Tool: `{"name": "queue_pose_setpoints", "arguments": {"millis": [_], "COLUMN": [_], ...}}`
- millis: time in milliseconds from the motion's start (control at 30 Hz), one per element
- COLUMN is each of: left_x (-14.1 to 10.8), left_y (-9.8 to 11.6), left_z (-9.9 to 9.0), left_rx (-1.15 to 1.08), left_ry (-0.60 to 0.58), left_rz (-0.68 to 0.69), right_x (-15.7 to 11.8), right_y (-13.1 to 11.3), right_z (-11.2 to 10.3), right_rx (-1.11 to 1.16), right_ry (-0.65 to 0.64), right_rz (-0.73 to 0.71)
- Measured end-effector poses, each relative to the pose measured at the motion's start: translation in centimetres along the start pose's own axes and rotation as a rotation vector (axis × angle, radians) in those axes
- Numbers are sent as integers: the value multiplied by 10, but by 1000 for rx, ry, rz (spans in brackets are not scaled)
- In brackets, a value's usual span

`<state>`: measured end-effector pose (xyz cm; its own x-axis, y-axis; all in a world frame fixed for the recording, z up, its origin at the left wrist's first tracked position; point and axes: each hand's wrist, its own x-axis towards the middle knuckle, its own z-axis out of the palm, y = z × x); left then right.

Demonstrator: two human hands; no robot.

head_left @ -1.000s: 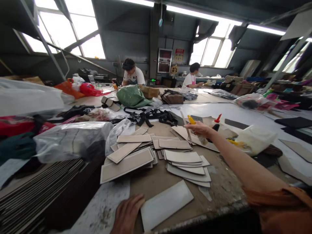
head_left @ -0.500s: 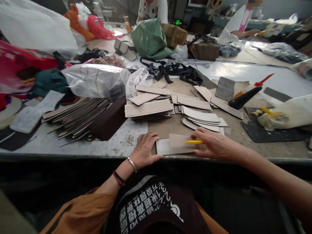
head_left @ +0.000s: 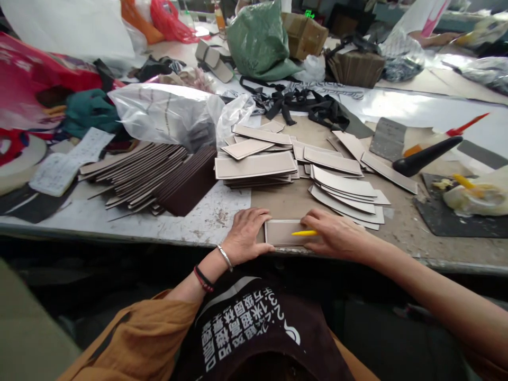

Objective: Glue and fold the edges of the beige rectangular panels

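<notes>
Beige and pale-edged, a flat rectangular panel [head_left: 283, 233] lies at the near edge of a worktable [head_left: 278, 206], directly between a person's two bare hands. The left hand [head_left: 250, 238] has its thumb and fingers spread wide around the panel's left end, thumb on the near side, fingers on the far side. The right hand [head_left: 335, 233] covers the right end and holds a slim yellow tool [head_left: 305, 233], its tip pointing left over the panel. A silver bracelet [head_left: 225, 258] circles the left wrist.

Just beyond the hands, similar beige panels [head_left: 254, 165] sit in a loose pile, with a fanned stack of pale pieces [head_left: 345, 196] to its right. Farther left lean many dark-edged strips [head_left: 135, 174]. To the right, a black tapered object [head_left: 431, 156] points upward. Behind are a clear plastic bag [head_left: 166, 111], tangled black straps [head_left: 309, 108], a green bag [head_left: 260, 45] and a cardboard box [head_left: 305, 34].
</notes>
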<state>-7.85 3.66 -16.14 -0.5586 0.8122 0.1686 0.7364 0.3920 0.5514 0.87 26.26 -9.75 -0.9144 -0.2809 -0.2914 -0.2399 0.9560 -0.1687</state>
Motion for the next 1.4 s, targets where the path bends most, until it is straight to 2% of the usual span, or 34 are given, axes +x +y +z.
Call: {"name": "queue_pose_setpoints", "arguments": {"millis": [600, 900, 1133, 1400], "left_x": [0, -19, -24, -23], "left_y": [-2, -4, -8, -9], "left_z": [2, -2, 5, 6], "left_rx": [-21, -204, -100, -97], "left_ry": [21, 150, 168, 175], "left_rz": [-9, 112, 188, 199], "right_x": [7, 9, 10, 10], "right_y": [7, -2, 1, 3], "right_z": [0, -10, -8, -10], "right_rx": [-8, -58, -83, -71], "right_ry": [-15, -100, -93, -92], "right_rz": [-14, 26, 17, 34]}}
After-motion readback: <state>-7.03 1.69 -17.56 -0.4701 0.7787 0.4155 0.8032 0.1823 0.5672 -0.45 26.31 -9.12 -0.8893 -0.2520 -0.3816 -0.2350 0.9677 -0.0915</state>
